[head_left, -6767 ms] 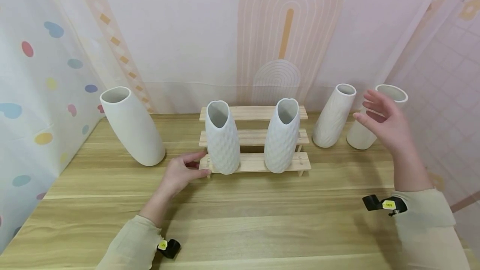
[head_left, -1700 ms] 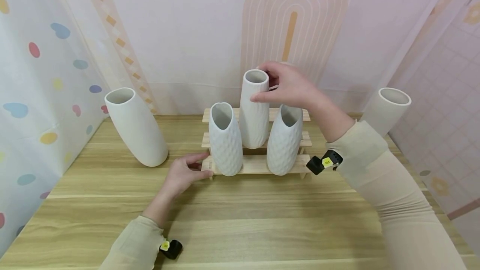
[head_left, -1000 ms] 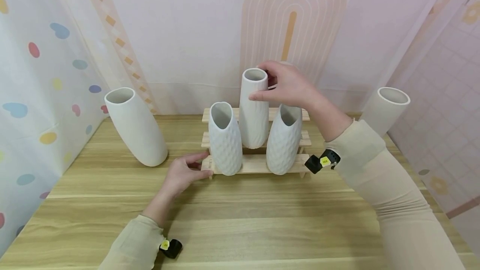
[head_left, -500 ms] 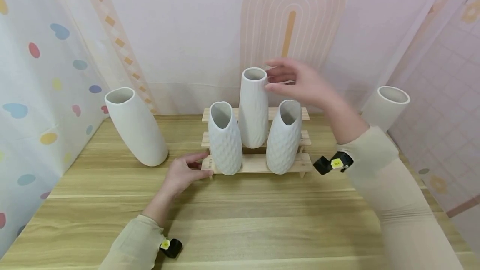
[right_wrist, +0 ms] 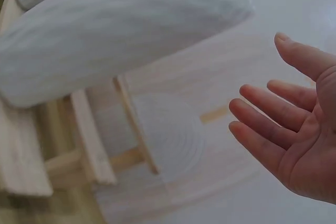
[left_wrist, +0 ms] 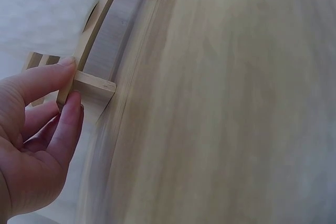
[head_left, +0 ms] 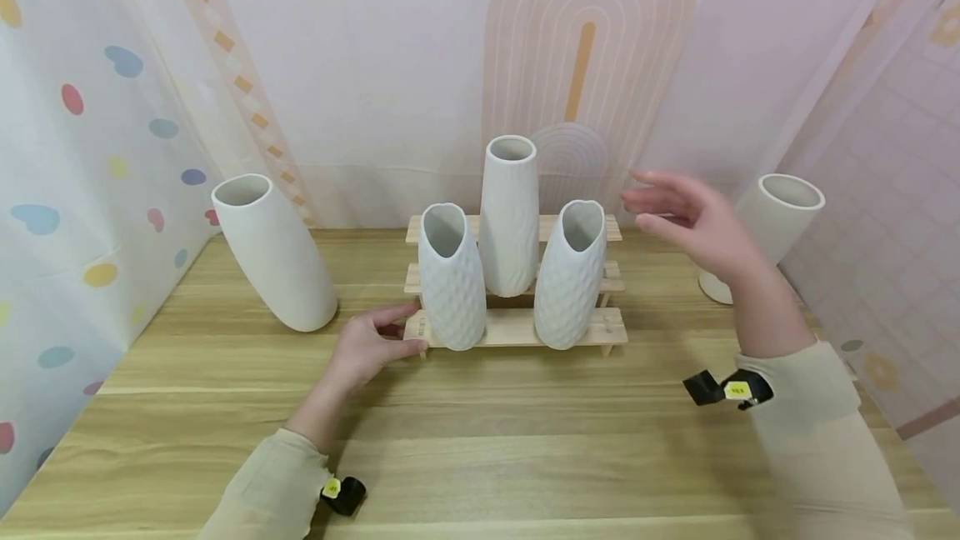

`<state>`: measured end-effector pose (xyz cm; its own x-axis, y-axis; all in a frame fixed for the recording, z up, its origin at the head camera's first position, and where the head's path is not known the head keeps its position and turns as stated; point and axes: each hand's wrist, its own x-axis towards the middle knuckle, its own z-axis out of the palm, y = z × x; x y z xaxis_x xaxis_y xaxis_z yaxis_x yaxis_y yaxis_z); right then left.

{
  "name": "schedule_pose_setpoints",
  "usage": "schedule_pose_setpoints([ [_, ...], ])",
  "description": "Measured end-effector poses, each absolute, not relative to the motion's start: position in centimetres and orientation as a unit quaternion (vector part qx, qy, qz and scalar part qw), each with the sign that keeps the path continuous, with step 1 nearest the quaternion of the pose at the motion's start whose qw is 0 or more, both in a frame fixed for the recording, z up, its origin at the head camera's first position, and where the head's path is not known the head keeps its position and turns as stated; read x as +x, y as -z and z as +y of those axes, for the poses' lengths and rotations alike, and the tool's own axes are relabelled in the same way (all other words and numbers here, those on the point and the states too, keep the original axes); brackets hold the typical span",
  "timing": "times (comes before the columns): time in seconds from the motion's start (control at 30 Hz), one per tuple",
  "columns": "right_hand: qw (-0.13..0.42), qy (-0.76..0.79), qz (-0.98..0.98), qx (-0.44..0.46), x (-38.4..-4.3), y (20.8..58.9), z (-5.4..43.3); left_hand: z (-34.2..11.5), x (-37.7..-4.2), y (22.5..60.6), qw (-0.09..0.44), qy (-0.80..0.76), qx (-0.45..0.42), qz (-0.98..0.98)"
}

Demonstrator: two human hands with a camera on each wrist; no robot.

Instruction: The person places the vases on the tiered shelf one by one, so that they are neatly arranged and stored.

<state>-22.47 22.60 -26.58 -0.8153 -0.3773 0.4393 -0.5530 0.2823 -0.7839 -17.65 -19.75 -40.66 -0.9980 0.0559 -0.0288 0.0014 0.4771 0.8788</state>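
Observation:
A three-tier wooden display rack (head_left: 510, 328) stands mid-table with white ceramic vases on it. My left hand (head_left: 366, 348) pinches the left end of its front slat; the left wrist view shows the thumb on one face of the slat (left_wrist: 101, 22) and fingers on the other. Two dimpled vases with notched rims, one left (head_left: 453, 294) and one right (head_left: 570, 294), stand on the front tier. Behind and between them a textured round-rimmed vase (head_left: 510, 223) stands on the middle tier. Right of the rack my right hand (head_left: 697, 227) hovers empty, fingers loosely extended, apart from the vases.
A smooth white vase (head_left: 279, 261) stands on the wooden table (head_left: 480, 448) left of the rack. Another white vase (head_left: 776, 225) stands at the far right, partly behind my right hand and wrist. A patterned cloth backdrop (head_left: 375, 65) hangs behind the table.
The textured vase went from the right side of the table to the rack's middle tier. My right hand then let it go and drew back rightward. My left hand stayed on the rack.

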Motion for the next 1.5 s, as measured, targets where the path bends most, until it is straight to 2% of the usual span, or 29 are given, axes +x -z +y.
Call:
schedule_pose_setpoints([
  [0.37, 0.072, -0.494, -0.839, 0.219, -21.1, 33.3, 27.1, -19.8, -17.5, 40.6, 0.027, -0.519, 0.018, 0.854],
  [0.67, 0.077, -0.514, -0.836, 0.174, -19.4, 36.6, 30.1, -19.7, -17.5, 40.7, 0.024, -0.518, 0.021, 0.855],
  [0.97, 0.105, -0.559, -0.811, 0.14, -17.6, 37.5, 33.6, -19.7, -17.5, 40.6, 0.022, -0.525, 0.025, 0.85],
  [1.1, 0.123, -0.532, -0.832, 0.098, -17.0, 37.5, 35.1, -19.7, -17.4, 40.6, 0.019, -0.527, 0.025, 0.849],
  [1.3, 0.139, -0.573, -0.806, 0.047, -16.6, 37.1, 36.7, -19.7, -17.4, 40.6, 0.017, -0.524, 0.025, 0.851],
  [1.5, 0.136, -0.505, -0.852, -0.025, -17.1, 36.5, 37.6, -19.7, -17.5, 40.7, 0.016, -0.518, 0.025, 0.855],
])
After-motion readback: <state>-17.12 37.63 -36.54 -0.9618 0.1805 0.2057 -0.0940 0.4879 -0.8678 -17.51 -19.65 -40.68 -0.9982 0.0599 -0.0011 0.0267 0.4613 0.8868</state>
